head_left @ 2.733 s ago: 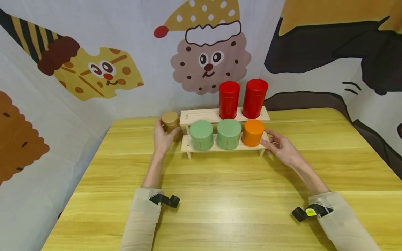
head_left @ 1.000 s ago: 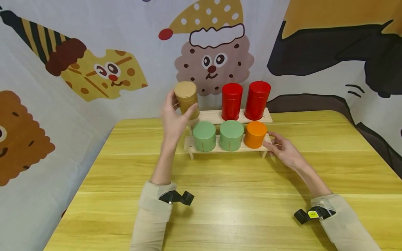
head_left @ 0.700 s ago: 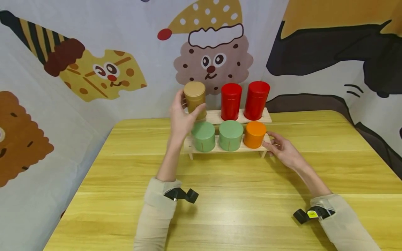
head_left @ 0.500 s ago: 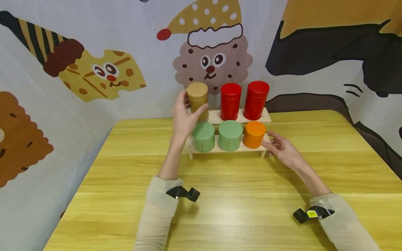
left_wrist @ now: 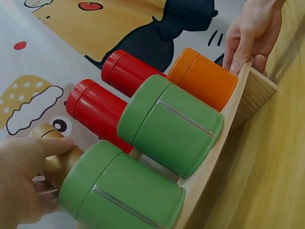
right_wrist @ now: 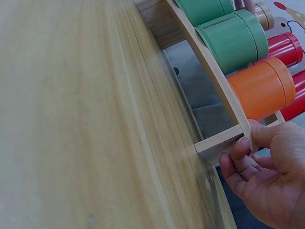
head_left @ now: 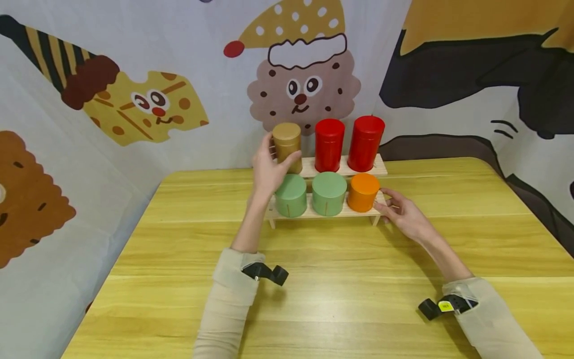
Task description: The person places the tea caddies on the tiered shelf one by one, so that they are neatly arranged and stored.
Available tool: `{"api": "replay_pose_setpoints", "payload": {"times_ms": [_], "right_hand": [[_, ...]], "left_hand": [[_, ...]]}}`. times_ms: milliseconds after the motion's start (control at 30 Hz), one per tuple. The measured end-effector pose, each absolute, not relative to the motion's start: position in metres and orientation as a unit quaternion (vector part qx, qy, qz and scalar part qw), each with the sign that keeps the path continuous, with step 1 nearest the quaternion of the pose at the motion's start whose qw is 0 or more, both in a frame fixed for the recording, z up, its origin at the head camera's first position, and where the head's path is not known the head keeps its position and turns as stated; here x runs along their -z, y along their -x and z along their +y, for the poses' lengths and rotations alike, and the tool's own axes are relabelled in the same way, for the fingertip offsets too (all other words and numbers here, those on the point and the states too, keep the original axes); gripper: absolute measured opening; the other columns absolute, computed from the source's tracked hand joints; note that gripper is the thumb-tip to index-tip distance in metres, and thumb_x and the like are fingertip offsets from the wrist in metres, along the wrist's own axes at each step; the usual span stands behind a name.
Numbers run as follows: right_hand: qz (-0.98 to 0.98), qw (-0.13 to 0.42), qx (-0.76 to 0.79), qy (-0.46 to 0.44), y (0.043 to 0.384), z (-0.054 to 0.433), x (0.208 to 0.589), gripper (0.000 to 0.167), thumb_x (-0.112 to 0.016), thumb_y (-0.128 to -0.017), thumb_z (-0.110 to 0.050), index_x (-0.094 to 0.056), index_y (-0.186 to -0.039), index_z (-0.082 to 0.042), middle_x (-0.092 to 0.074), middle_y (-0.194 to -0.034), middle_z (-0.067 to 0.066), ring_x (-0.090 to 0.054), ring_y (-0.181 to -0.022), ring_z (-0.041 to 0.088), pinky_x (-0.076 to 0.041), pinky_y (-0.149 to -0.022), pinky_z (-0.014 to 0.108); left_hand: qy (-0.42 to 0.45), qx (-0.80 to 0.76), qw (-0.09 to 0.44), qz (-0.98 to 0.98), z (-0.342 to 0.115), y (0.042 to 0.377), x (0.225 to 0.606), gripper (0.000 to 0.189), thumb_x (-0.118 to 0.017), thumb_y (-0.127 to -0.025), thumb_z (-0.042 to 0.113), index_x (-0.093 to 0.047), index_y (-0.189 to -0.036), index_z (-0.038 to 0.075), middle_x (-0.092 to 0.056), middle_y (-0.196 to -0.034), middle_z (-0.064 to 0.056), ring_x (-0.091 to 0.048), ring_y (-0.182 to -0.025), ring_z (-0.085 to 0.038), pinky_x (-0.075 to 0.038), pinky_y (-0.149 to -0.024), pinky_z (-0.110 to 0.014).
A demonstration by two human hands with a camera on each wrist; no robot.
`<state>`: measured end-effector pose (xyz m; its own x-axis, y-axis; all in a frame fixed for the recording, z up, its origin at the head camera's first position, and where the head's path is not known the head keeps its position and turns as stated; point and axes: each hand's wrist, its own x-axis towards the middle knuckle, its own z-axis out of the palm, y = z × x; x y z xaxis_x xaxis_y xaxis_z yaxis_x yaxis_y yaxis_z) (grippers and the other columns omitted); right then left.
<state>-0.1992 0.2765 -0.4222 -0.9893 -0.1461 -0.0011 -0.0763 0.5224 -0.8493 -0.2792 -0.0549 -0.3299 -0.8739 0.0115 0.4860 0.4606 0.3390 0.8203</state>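
My left hand grips a tall gold canister at the left end of the upper tier of a wooden two-tier shelf. The canister looks upright, but its base is hidden behind my thumb and a green canister. At the lower tier's right end, my right hand pinches the board, thumb on top and fingers curled at its end. Beside that hand on the lower tier stands a short orange canister.
Two green canisters, one left and one right, share the lower tier. Two red canisters, one left and one right, stand on the upper tier. A cartoon-printed cloth hangs behind the wooden table.
My left hand has lifted the gold canister from the table left of the shelf, carried it up and right, then lowered it at the upper tier's left end. My right hand stays put.
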Motion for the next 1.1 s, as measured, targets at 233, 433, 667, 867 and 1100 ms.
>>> {"api": "replay_pose_setpoints", "payload": {"times_ms": [233, 433, 667, 867, 1100], "right_hand": [[0.871, 0.031, 0.485, 0.067, 0.199, 0.277, 0.422, 0.072, -0.059, -0.103, -0.035, -0.027, -0.155, 0.004, -0.055, -0.097, 0.018, -0.059, -0.076, 0.021, -0.042, -0.057, 0.025], [0.872, 0.030, 0.483, 0.065, 0.199, 0.278, 0.422, 0.072, -0.060, -0.102, -0.036, -0.029, -0.155, 0.003, -0.054, -0.096, 0.017, -0.059, -0.075, 0.021, -0.041, -0.057, 0.025], [0.874, 0.029, 0.480, 0.072, 0.199, 0.275, 0.421, 0.071, -0.061, -0.102, -0.036, -0.031, -0.155, 0.002, -0.057, -0.093, 0.018, -0.059, -0.073, 0.022, -0.042, -0.056, 0.026], [0.883, 0.030, 0.461, 0.080, 0.199, 0.278, 0.418, 0.071, -0.059, -0.103, -0.035, -0.029, -0.156, 0.001, -0.062, -0.094, 0.018, -0.060, -0.077, 0.023, -0.046, -0.062, 0.027], [0.901, -0.010, 0.424, 0.085, 0.196, 0.283, 0.417, 0.062, -0.045, -0.109, -0.034, -0.028, -0.157, 0.000, -0.060, -0.122, 0.030, -0.066, -0.095, 0.035, -0.053, -0.079, 0.037]], "left_hand": [[0.152, 0.549, 0.196, -0.798, -0.055, 0.281, 0.332, 0.069, -0.081, -0.087, 0.019, -0.046, -0.144, 0.001, -0.058, -0.134, -0.018, -0.058, -0.118, -0.030, -0.050, -0.099, -0.039], [0.153, 0.561, 0.188, -0.792, -0.059, 0.279, 0.336, 0.072, -0.081, -0.088, 0.026, -0.045, -0.146, 0.004, -0.056, -0.134, -0.016, -0.056, -0.117, -0.029, -0.048, -0.100, -0.041], [0.148, 0.556, 0.193, -0.795, -0.073, 0.274, 0.340, 0.076, -0.079, -0.089, 0.031, -0.043, -0.148, 0.001, -0.053, -0.136, -0.018, -0.052, -0.122, -0.030, -0.044, -0.104, -0.043], [0.144, 0.557, 0.178, -0.798, -0.085, 0.267, 0.344, 0.076, -0.078, -0.090, 0.033, -0.041, -0.149, 0.002, -0.051, -0.139, -0.020, -0.049, -0.126, -0.034, -0.040, -0.108, -0.046], [0.149, 0.536, 0.168, -0.814, -0.100, 0.254, 0.348, 0.074, -0.075, -0.091, 0.034, -0.042, -0.150, 0.002, -0.049, -0.142, -0.019, -0.047, -0.129, -0.033, -0.039, -0.110, -0.044]]}}
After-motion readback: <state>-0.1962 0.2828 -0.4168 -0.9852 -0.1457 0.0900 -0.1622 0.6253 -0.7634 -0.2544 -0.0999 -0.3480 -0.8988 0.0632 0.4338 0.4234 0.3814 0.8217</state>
